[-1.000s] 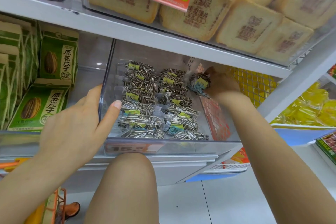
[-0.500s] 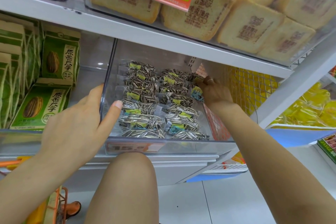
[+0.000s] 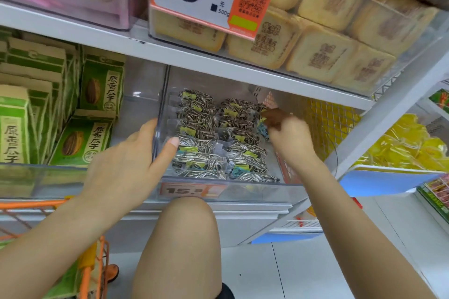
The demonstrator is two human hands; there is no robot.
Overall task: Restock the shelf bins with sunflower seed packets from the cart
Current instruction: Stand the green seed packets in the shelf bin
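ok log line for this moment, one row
phase: placing | left hand: grips clear bin wall | right hand: pinches seed packet, inside bin's right side

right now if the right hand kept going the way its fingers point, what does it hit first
Probably the stacked seed packets in the clear bin. The right hand reaches in from the right, pinching a packet, fingers aimed left and back toward the right-hand stack. Depth is unclear; it may already touch them.

Black-and-white striped seed packets [image 3: 213, 138] with yellow labels fill a clear bin [image 3: 243, 192], green boxes [image 3: 82, 138] at nine o'clock, an orange cart [image 3: 92, 272] at seven.
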